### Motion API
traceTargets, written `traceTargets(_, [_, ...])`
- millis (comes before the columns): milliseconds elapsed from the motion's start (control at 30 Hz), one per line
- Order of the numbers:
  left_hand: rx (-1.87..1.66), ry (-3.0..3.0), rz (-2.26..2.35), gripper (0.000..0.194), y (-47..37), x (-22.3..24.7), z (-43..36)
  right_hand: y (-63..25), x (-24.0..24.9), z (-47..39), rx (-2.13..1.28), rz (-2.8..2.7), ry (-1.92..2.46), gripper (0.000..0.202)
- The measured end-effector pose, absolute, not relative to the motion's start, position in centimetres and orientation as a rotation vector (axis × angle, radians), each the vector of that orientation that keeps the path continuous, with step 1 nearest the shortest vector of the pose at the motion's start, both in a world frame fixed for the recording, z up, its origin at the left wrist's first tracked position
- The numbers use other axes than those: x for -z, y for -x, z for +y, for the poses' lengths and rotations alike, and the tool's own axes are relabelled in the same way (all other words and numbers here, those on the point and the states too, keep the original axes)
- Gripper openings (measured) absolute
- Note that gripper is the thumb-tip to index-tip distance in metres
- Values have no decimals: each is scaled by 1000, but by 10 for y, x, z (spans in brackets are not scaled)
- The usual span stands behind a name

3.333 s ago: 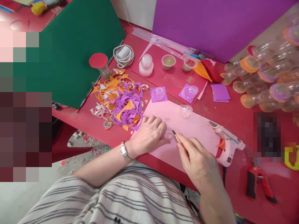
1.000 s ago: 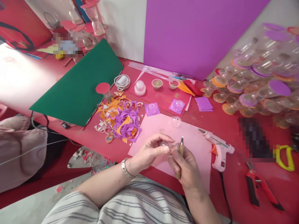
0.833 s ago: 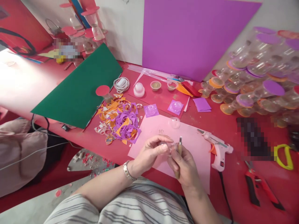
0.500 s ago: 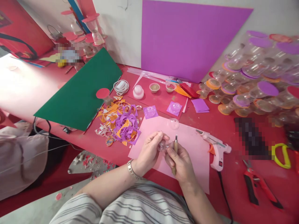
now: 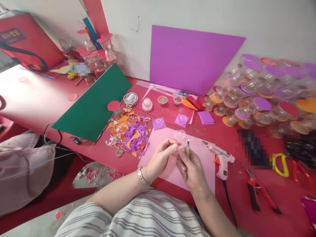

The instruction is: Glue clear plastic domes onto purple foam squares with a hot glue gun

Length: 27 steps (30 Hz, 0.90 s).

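Over the pink sheet [image 5: 161, 138], my left hand [image 5: 161, 158] is closed, its thumb and fingertips pinching a small clear plastic piece [image 5: 180, 149]. Much of that piece is hidden by fingers. My right hand [image 5: 194, 169] grips a wooden-handled craft knife [image 5: 187, 151], its short metal tip pointing up and away from me. The right thumb and fingers also meet the plastic piece. Just beyond my hands a clear plastic dome [image 5: 180, 134] lies on the sheet's far edge. Two purple squares, one on the left [image 5: 158, 123] and one on the right [image 5: 182, 120], each carry a clear dome.
Purple and orange scraps [image 5: 137, 136] lie to the left, by a leaning green board [image 5: 95, 105]. On the right are a glue gun [image 5: 223, 161], red-handled pruning shears [image 5: 259, 191] and stacked clear hourglass shapes [image 5: 251, 89]. Small cups [image 5: 162, 100] stand at the back.
The whole view has shifted, with the board and wall showing lower. My hands have drawn closer together around the plastic piece, which shows less between them. The knife stays in my right hand.
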<state>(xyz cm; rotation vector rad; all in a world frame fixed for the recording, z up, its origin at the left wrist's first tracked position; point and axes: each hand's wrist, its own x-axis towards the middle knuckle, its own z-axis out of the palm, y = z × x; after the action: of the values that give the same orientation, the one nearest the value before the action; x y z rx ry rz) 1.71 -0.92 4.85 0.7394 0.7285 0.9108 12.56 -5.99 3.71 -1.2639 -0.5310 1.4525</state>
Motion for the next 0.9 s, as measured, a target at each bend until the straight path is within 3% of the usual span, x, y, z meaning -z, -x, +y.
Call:
traceTargets(167, [-918,-812,858,37,-18,-50,-6,-119,-34,-57,-1416,-544,1264,40])
traceTargets(367, [-656,-1239,707,55,8,-44,17,-117,-31,-50,-1372,-514,1289,46])
traceTargets(567, [-621,-1807,732,36,25,-46,51,-119,-28,-49,-1316,-490,1351,42])
traceTargets(667, [-641,-2148,933,37,26,-56,70,-120,-27,-48,-1253,-475,1363,42])
traceTargets(900, [-179,-2673,1091,35,5,-77,102,-118,-35,-53,-1117,-519,1398,42])
